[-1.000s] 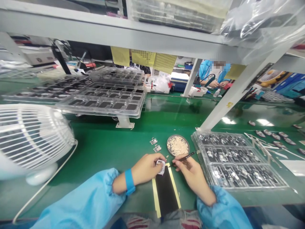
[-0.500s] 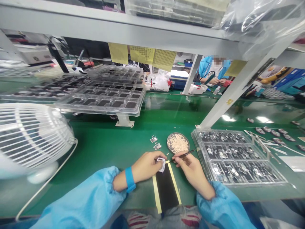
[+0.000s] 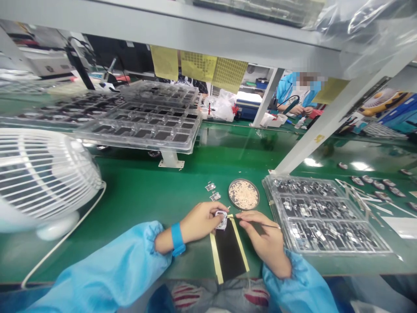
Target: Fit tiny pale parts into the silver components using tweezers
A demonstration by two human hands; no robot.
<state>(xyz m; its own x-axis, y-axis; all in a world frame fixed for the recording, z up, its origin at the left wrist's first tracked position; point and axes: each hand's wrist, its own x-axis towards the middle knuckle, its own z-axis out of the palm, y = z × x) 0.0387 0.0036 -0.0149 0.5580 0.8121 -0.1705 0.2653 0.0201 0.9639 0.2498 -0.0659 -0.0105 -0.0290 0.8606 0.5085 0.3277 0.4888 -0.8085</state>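
Between thumb and fingers, my left hand (image 3: 202, 221) grips a small white-rimmed square part (image 3: 221, 220) over the top of a black mat (image 3: 230, 252) edged with yellow tape. My right hand (image 3: 262, 237) pinches thin dark tweezers (image 3: 269, 225), their tip pointing left toward the part; whether it touches cannot be seen. Just beyond the hands stands a round dish (image 3: 243, 194) of tiny pale and dark pieces. Left of the dish, two small metallic parts (image 3: 213, 191) lie on the green bench.
A clear compartment tray (image 3: 329, 217) of small parts sits to the right, beside a slanted white post (image 3: 325, 126). A white fan (image 3: 45, 182) stands at left. Trays (image 3: 146, 126) rest on a raised shelf behind. A co-worker (image 3: 298, 98) sits across the bench.
My right hand has turned, so the tweezers now lie flatter, their back end lower and further right. The left hand keeps its hold on the square part. The camera view has shifted slightly.
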